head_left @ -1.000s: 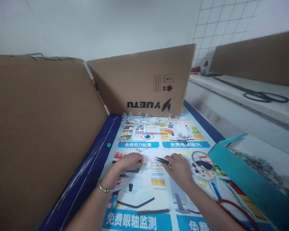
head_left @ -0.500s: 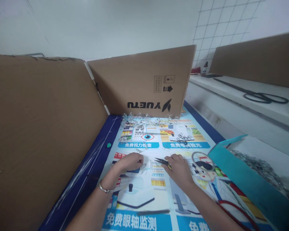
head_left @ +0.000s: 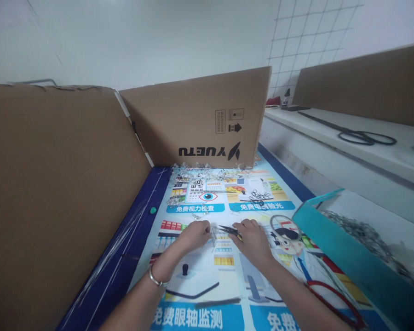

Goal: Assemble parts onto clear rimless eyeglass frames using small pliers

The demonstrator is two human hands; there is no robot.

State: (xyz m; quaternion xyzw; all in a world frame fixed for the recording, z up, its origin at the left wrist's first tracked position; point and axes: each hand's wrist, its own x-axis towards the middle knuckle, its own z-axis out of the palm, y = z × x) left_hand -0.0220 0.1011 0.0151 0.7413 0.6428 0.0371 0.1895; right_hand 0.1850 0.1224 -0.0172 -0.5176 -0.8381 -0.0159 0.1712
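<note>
My left hand (head_left: 195, 232) rests on the printed poster mat (head_left: 207, 280), fingers curled in a pinch on a small clear wire piece (head_left: 214, 236). My right hand (head_left: 253, 238) lies beside it, closed round a pair of small black pliers (head_left: 228, 229) whose tips point left toward the clear piece. A silver bangle (head_left: 158, 280) circles my left wrist. The two hands sit close together, a small gap between them.
Cardboard panels stand at the left (head_left: 55, 197) and back (head_left: 196, 119). Small clear pieces (head_left: 200, 174) and black rings (head_left: 258, 196) lie near the back panel. A teal box (head_left: 352, 257) holding metal chain sits at the right, with a red loop (head_left: 334, 299) beside it. Scissors (head_left: 365, 137) lie on the white ledge.
My left hand has shifted slightly right, closer to the pliers' tips. The camera view moved a little; my right hand stays about where it was.
</note>
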